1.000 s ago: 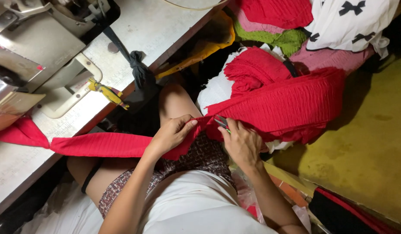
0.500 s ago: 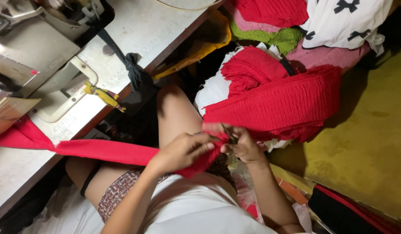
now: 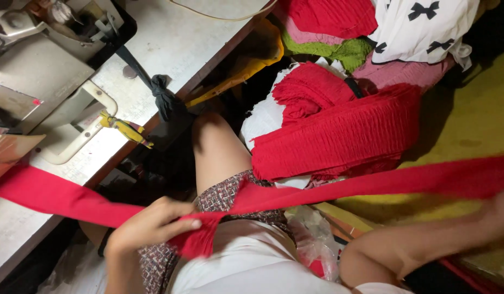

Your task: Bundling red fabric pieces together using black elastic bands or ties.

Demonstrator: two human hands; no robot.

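We see the left hand [image 3: 154, 223] curled around a red fabric strip [image 3: 339, 188], fingers pinching its gathered end over the lap. The strip runs taut to the far right, where the right hand [image 3: 502, 209] is blurred at the edge; we cannot tell its grip.

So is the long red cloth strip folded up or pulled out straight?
Pulled out straight: the red fabric strip runs taut from the left hand toward the blurred right hand.
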